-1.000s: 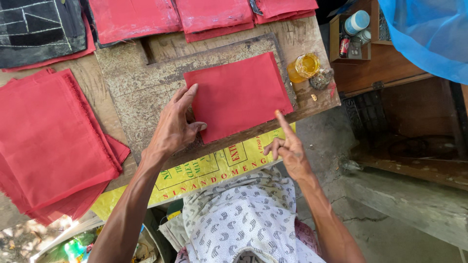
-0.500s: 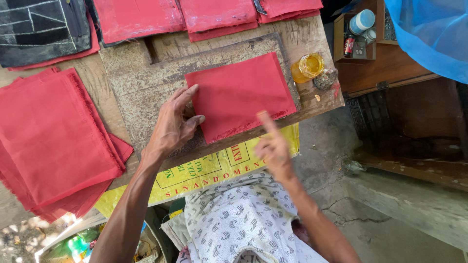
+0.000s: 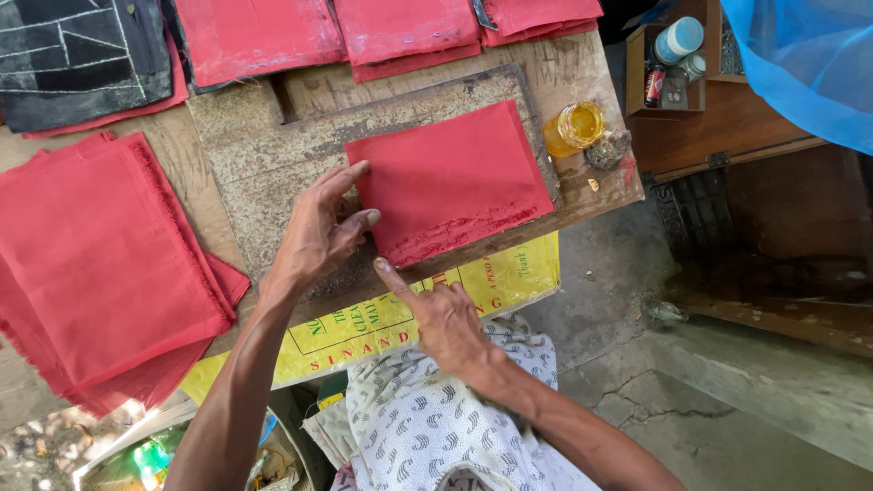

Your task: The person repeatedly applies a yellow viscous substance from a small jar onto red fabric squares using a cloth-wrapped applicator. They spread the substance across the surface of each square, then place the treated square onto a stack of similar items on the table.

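A folded red cloth piece point(image 3: 450, 177) lies on a worn grey board point(image 3: 273, 150) set on the wooden table. My left hand point(image 3: 320, 232) rests on the board with its fingertips pressing the cloth's left edge. My right hand point(image 3: 436, 314) is at the table's near edge, forefinger stretched out and touching the cloth's near-left corner; it holds nothing.
A stack of red cloths point(image 3: 91, 264) lies at the left. More red pieces point(image 3: 400, 27) and a dark stitched cloth point(image 3: 82, 55) line the far side. A glass of yellow liquid point(image 3: 575, 127) stands right of the board. A yellow printed sheet point(image 3: 473, 286) hangs below.
My right hand has moved left along the table's near edge, from the cloth's right corner to its near-left corner. The left hand has stayed on the cloth's left edge.
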